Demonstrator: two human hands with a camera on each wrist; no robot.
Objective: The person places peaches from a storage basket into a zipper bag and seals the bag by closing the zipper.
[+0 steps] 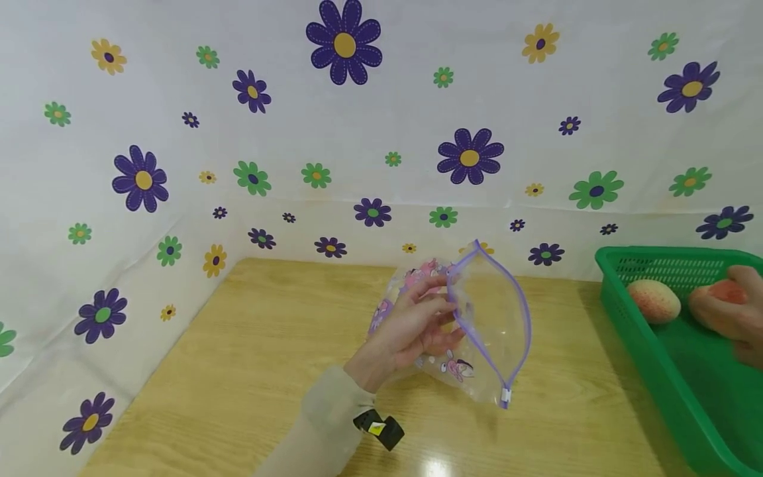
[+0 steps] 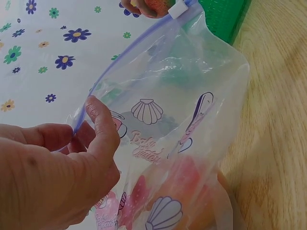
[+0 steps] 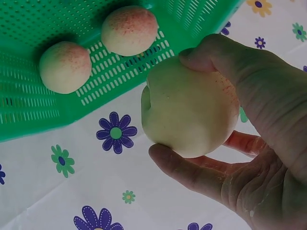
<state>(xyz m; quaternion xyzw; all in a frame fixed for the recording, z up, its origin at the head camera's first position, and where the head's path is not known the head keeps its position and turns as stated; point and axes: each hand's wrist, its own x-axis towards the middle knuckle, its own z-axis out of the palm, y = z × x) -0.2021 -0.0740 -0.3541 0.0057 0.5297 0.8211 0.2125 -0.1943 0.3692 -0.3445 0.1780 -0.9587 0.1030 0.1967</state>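
My left hand (image 1: 411,331) pinches the purple zip edge of a clear printed zipper bag (image 2: 216,72), whose mouth gapes toward the right in the head view. A white slider (image 1: 506,395) sits at the mouth's lower end. Through the plastic, a pinkish-yellow peach (image 2: 192,187) shows at the bottom of the bag. At the right edge of the head view, my right hand (image 1: 739,315) is over the green basket (image 1: 661,371). In the right wrist view its thumb and fingers grip a pale peach (image 3: 191,110) with a red-speckled side.
Two more peaches, one nearer (image 3: 65,67) and one beside it (image 3: 129,31), lie in the basket. The wooden table (image 1: 250,371) meets a white flowered cloth (image 1: 381,119) at the back and left. A black band with a small device (image 1: 379,428) is on the left wrist.
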